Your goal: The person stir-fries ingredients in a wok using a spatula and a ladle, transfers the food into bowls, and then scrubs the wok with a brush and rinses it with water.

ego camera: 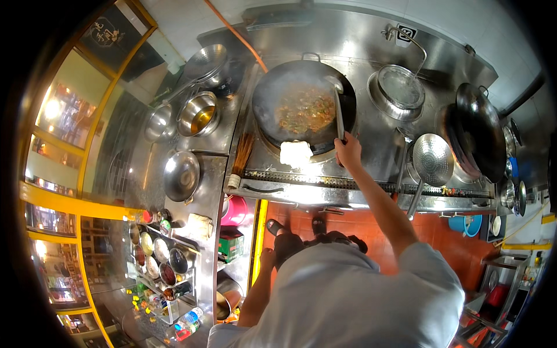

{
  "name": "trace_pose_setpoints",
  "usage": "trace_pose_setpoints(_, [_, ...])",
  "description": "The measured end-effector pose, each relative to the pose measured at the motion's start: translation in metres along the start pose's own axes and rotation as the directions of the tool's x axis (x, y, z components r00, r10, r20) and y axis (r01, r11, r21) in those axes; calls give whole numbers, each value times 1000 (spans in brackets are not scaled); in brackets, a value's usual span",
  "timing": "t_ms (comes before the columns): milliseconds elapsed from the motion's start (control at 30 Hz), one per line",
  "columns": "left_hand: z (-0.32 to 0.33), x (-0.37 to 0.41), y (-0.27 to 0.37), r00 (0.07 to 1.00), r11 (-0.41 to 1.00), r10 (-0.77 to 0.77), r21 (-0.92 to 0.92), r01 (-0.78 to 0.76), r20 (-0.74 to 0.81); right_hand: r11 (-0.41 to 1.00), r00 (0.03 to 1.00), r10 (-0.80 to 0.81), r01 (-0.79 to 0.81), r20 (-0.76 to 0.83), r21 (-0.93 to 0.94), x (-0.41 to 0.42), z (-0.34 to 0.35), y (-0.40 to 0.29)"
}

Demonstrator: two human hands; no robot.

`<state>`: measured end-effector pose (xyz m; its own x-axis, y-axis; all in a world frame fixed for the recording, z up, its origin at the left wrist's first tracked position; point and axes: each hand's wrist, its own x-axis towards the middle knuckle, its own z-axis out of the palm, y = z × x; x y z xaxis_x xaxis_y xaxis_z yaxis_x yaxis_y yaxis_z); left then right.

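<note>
My right hand is closed around the handle of a long metal ladle. The ladle's bowl rests near the far right wall of a large black wok. Inside the wok, a chopped, reddish-brown and green dish lies in a pool, with steam rising over its left part. A folded white cloth sits on the wok's near rim, left of my right hand. Low beside my left leg hangs my left hand, away from the stove; its fingers are too small and dark to make out.
Left stand a metal bowl of yellow oil, an empty-looking wok and several seasoning pots. A bamboo brush lies beside the stove. Rightward are a water basin under a tap, a perforated skimmer and a tilted black wok.
</note>
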<state>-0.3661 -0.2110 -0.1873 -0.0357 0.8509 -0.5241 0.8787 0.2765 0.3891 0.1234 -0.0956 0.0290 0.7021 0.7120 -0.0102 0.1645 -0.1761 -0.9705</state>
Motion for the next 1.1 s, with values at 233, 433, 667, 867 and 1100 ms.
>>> trace_pose_setpoints(233, [-1, -25, -17, 993, 993, -118, -10, 119, 25, 759, 896, 312, -435, 316, 484, 4, 20, -38])
trace_pose_setpoints(433, [2, -11, -31, 988, 989, -145, 0, 145, 54, 984, 977, 112, -134, 180, 118, 28, 33, -42])
trace_pose_setpoints(667, [-8, -17, 5, 999, 997, -35, -65, 38, 36, 991, 899, 37, 24, 435, -135, 46, 28, 0])
trace_pose_setpoints(867, [-1, -15, -3, 998, 998, -57, -17, 57, 25, 763, 782, -193, 499, 593, -410, 51, -95, -6])
trace_pose_setpoints(1100, [-5, -1, -16, 988, 997, -69, 49, 63, 137, 597, 852, -336, 523, 402, -608, 6, -120, 22])
